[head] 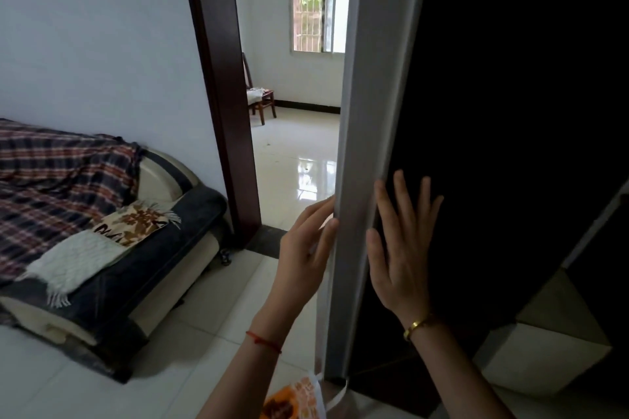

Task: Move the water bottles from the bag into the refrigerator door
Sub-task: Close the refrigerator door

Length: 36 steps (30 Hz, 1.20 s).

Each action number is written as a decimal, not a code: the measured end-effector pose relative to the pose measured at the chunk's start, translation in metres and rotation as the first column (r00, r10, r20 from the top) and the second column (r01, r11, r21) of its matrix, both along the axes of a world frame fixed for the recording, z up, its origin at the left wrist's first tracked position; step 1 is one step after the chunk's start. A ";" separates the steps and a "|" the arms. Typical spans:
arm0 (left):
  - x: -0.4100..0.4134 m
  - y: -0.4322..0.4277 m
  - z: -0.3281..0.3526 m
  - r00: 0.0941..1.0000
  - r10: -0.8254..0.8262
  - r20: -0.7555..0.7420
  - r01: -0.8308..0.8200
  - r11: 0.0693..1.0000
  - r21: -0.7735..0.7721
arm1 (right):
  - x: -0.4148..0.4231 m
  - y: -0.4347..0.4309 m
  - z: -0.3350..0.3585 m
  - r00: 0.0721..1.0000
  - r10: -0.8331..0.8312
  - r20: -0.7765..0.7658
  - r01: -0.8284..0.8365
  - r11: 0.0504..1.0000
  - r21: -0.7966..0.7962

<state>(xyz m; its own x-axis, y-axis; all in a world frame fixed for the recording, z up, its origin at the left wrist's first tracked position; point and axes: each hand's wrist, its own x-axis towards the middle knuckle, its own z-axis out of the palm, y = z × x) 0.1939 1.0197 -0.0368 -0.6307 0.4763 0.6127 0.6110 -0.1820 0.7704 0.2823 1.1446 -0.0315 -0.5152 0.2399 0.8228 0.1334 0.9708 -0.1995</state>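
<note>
Bag [296, 396], orange & white, is sitting lowest in view, below both wrists and betw. the forearms. No bottles are showing, contents hidden, so can't tell if any are left inside. L hand [306, 248] is reaching w/ fingers nearly straight, tips touching the far side of the grey edge of the door [366, 133], gripping nothing. R hand [401, 248] is lying flat, fingers spread, pressing the dark door face just right of that edge. Hands are bracketing the edge, prob. to steer the swing; door's inner side is facing away, unseen.
</note>
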 end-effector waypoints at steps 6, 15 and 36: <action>-0.047 0.025 0.002 0.998 0.019 0.063 -0.017 0.999 -0.038 | -0.054 0.022 0.000 1.000 -0.010 0.009 0.010 1.000 -0.005; -0.114 0.071 0.002 0.984 0.129 0.122 -0.132 0.991 0.017 | -0.126 0.058 0.000 0.992 -0.126 -0.016 0.127 0.991 0.048; -0.217 0.133 0.000 0.990 0.105 0.099 -0.109 0.993 0.037 | -0.210 0.113 -0.003 0.917 -0.386 0.103 0.374 0.920 0.118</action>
<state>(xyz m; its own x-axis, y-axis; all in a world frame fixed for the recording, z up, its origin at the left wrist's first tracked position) -0.0233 1.1526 -0.0364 -0.7339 0.3779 0.5644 0.5519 -0.1526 0.8198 0.0721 1.2578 -0.0344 -0.4980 0.3615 0.7883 0.5129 0.8557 -0.0684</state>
